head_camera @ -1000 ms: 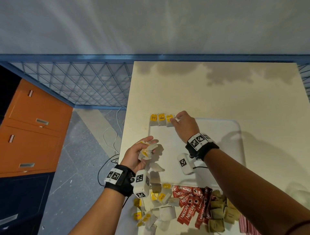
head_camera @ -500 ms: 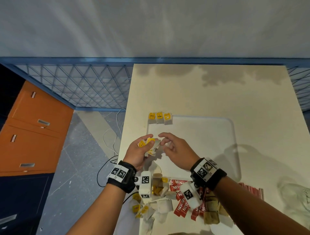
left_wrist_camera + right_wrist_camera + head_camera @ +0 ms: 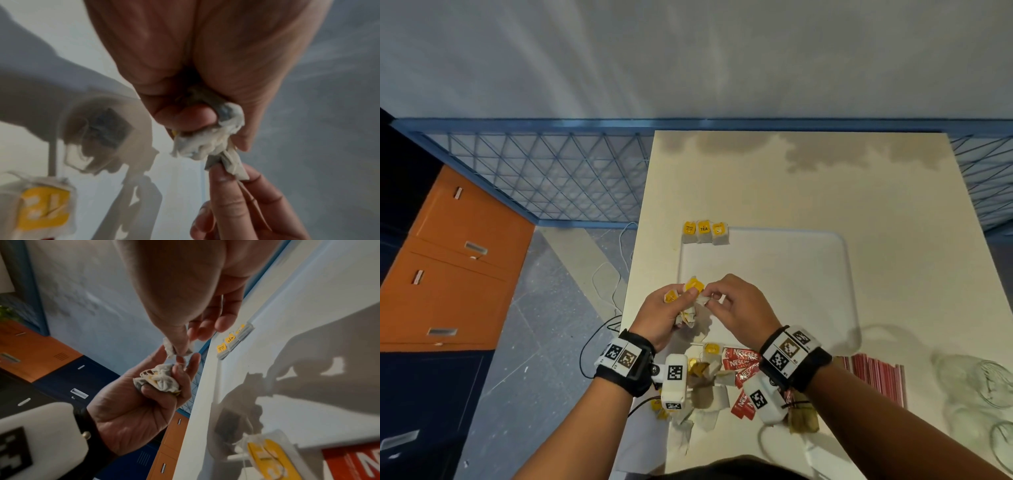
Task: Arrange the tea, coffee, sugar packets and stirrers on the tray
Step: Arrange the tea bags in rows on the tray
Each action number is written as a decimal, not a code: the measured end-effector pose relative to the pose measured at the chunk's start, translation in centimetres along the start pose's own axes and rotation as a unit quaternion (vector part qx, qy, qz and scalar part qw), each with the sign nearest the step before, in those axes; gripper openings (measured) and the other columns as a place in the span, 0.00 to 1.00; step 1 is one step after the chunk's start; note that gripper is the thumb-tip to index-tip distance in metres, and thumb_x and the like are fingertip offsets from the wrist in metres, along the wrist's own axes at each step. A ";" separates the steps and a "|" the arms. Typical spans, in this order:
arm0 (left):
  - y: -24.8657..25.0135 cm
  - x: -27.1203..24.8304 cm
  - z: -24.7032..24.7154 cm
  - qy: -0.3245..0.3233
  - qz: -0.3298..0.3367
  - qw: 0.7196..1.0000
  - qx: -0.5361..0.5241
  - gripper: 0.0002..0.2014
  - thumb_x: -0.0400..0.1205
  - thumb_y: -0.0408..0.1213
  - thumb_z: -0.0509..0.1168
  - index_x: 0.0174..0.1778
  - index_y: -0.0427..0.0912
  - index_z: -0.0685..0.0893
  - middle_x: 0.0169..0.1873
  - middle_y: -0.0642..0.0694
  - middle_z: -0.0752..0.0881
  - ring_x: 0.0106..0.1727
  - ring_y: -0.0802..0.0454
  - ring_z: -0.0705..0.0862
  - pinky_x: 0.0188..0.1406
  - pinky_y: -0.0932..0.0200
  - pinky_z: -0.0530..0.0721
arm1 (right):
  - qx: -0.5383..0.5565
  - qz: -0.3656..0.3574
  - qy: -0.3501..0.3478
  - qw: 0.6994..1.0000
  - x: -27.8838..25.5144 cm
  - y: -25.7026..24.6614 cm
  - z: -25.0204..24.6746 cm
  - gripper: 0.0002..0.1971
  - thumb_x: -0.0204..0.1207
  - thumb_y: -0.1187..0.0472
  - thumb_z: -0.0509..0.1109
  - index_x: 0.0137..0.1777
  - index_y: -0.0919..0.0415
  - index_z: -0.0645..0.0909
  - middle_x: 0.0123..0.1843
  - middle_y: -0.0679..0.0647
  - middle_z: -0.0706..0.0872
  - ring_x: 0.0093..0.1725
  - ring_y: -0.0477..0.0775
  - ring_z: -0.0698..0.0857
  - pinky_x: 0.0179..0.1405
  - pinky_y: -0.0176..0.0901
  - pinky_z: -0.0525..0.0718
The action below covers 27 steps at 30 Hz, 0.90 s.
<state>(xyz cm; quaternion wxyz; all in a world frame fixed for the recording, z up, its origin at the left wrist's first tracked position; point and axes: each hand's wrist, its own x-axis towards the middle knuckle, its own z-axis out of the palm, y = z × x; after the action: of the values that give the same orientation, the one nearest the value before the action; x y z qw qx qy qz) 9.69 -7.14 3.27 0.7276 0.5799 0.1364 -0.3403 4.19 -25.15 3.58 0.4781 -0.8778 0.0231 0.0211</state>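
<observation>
A pale grey wall fills the space beyond the hands. Below it runs a blue lattice railing, ahead and to their left. Further left stands an orange cabinet with small metal handles, dark blue drawers under it. The grey speckled floor carries loose cables. The cream bench shows soft shadows at its far edge.

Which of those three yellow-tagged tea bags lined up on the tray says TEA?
The middle tea bag of the row at the white tray's far left corner; its neighbours' tags differ.
</observation>
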 end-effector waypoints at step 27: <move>-3.1 -2.8 -6.5 0.120 -0.018 0.978 0.168 0.08 0.80 0.34 0.74 0.44 0.31 0.86 0.31 0.39 0.84 0.30 0.47 0.80 0.27 0.61 0.79 | -0.263 0.095 -0.202 0.939 1.0 1.2 6.3 0.07 0.85 0.56 0.65 0.54 0.56 0.83 0.56 0.53 0.80 0.47 0.58 0.84 0.43 0.48 0.77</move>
<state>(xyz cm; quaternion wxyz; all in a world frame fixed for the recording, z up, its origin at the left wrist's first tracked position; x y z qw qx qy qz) 6.92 -0.45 0.71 0.5921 0.7277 0.1741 -0.2991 5.06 -20.51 -0.88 0.2202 -0.9433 0.0026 0.2483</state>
